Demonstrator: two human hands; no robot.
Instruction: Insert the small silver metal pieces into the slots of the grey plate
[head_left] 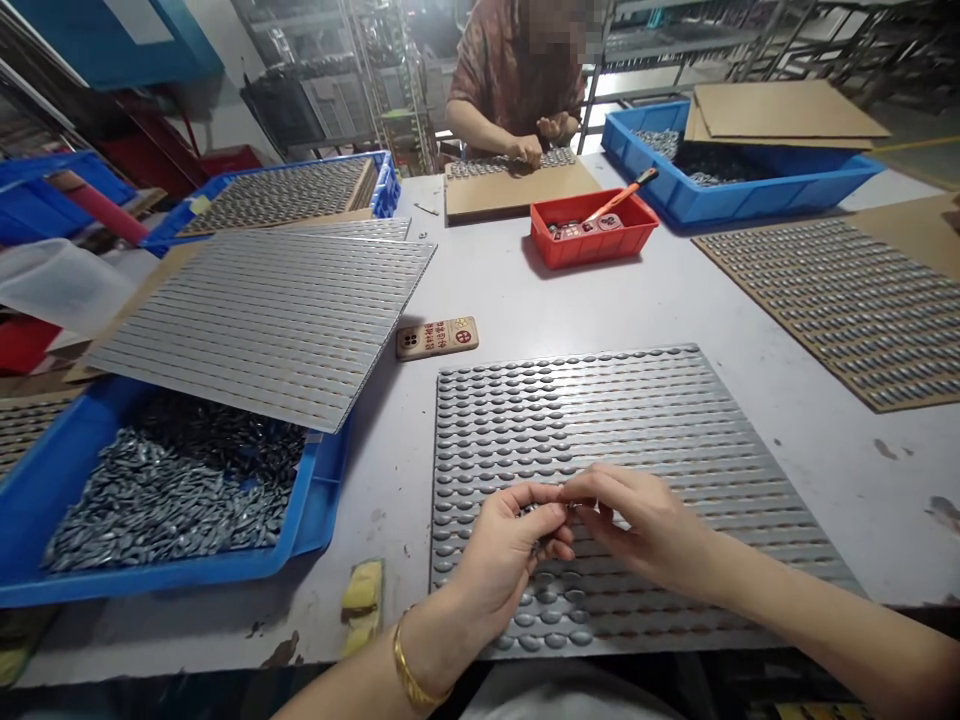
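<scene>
Your left hand [502, 550] cups small grey pieces [534, 512] over the ribbed board [660, 430], its left part covered in rows of them; your right hand [637, 515] meets those fingertips, but whether it grips a piece I cannot tell. Across the stained white table [570, 315], 1 co-worker [510, 80] is far off. The left blue bin [319, 500] holds loose pieces; the far red tray [596, 247], an orange-handled tool [621, 194].

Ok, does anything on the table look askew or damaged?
Yes: the left ribbed panel sits askew and tilted over the blue bin. The white tabletop has dark, worn-looking patches near its front edge and right side. The partly filled board looks orderly.
</scene>
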